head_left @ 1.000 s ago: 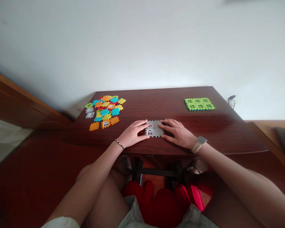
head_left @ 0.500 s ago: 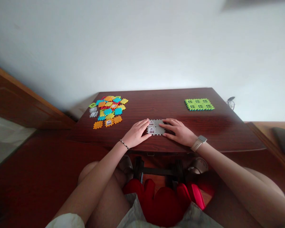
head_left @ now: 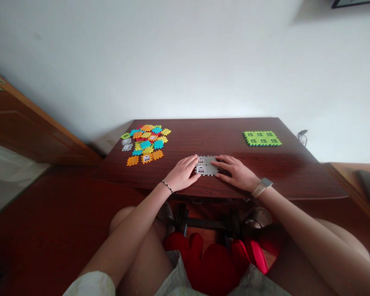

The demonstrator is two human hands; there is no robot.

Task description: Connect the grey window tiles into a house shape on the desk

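A flat panel of joined grey interlocking puzzle tiles (head_left: 210, 166) lies near the front of the dark wooden table. Two white window inserts show on its left side. My left hand (head_left: 182, 173) grips the panel's left edge, fingers at the far corner and thumb at the near one. From the other side, my right hand (head_left: 237, 172) holds the right edge, with one fingertip resting on the grey surface. My fingertips cover parts of both side edges.
A pile of loose colored puzzle tiles (head_left: 145, 144) is spread at the table's left. Far right on the table (head_left: 200, 133) lies a green panel of joined window tiles (head_left: 262, 138). The wall is behind the table; a red cushion (head_left: 214, 263) sits between my legs.
The camera view has shifted slightly, so everything appears a little further right. Both hands stay on the grey panel, with almost no change in their grip.
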